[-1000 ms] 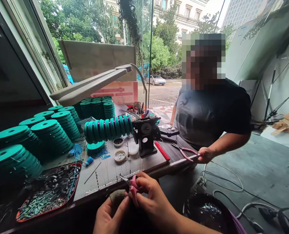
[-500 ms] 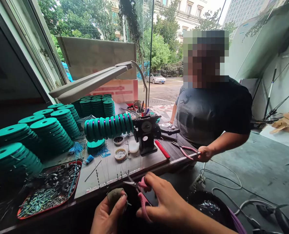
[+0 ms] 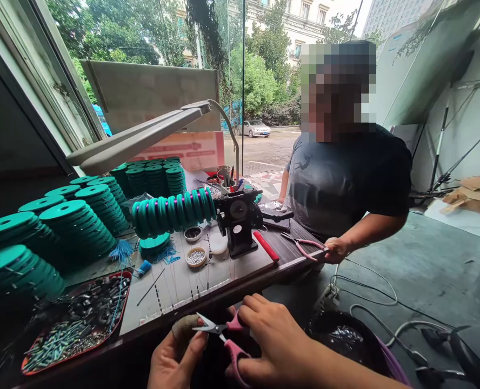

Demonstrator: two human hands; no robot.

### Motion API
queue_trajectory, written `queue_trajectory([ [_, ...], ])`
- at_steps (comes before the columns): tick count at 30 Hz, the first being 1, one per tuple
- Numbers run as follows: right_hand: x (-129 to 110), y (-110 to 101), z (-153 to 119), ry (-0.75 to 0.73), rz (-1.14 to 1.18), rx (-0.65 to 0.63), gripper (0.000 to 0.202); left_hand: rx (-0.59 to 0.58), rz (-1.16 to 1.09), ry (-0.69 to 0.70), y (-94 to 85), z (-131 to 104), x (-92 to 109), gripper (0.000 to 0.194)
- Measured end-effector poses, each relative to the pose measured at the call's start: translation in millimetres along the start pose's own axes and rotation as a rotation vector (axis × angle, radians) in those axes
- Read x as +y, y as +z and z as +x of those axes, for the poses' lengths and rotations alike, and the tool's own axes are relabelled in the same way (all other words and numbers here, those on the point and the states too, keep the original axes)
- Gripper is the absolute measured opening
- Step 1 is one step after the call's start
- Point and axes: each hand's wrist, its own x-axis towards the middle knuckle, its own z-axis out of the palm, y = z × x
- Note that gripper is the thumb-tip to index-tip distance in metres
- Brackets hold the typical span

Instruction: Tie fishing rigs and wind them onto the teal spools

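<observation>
My right hand [image 3: 274, 329] grips pink-handled scissors [image 3: 234, 354] by their finger loops. The blades are spread apart and point left, their tips right at the fingertips of my left hand [image 3: 179, 351]. That hand is closed in a pinch, thumb against index finger, and the index finger wears a drab cloth-like cover [image 3: 184, 327]. Whatever the pinch holds is too small and too covered by the blades to name. Both hands are in front of the table's near edge, over a dark area.
A red-rimmed tray [image 3: 80, 354] of small metal parts stands left, below stacked green spools [image 3: 75, 213]. On the table are a black stand [image 3: 240, 224] bearing green rings, bead dishes [image 3: 195, 257] and a red stick [image 3: 266, 247]. Opposite, another person [image 3: 341, 183] has a hand near pink-handled pliers [image 3: 305, 246].
My right hand has brought the scissors down and left, so the blades now meet my left fingertips. The pale bit seen sticking out of the left pinch is no longer visible. The view has shifted slightly.
</observation>
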Motion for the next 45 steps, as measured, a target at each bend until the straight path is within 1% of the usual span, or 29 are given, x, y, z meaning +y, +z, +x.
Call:
queue_trajectory([
  [5,1.4,2.1,-1.1,0.001,-0.010,0.008,0.042,0.033,-0.039,-0.027,2.0,2.1,1.3,0.024],
  [9,3.6,4.0,-1.2,-0.009,-0.022,0.016,0.045,0.041,-0.014,-0.034,3.0,2.5,2.7,0.026],
  [13,4.5,4.2,-1.0,-0.007,-0.039,0.013,0.041,0.042,-0.001,-0.027,2.6,2.2,2.1,0.027],
  [19,3.6,4.7,-0.5,0.000,-0.054,0.016,0.032,0.007,-0.017,-0.008,-0.1,4.4,-2.7,0.022],
  [22,3.1,5.3,0.4,0.011,-0.065,0.007,0.032,0.004,-0.011,-0.011,0.7,4.6,-1.8,0.023],
  [28,3.3,5.1,0.6,0.026,-0.092,-0.001,0.035,0.031,-0.015,-0.067,3.0,0.5,1.2,0.029],
  [33,4.3,5.7,0.2,0.021,-0.080,0.010,0.033,0.037,0.027,-0.037,3.2,0.5,2.5,0.029],
  [36,4.4,7.1,0.5,0.012,-0.070,0.019,0.031,0.053,0.023,-0.021,4.2,2.2,3.4,0.029],
  [40,3.9,8.6,0.7,0.020,-0.079,0.017,0.030,0.048,0.010,0.002,5.8,3.0,4.1,0.026],
  [45,3.7,7.8,1.2,0.033,-0.076,0.014,0.029,0.045,0.004,-0.016,3.7,3.1,0.5,0.028],
])
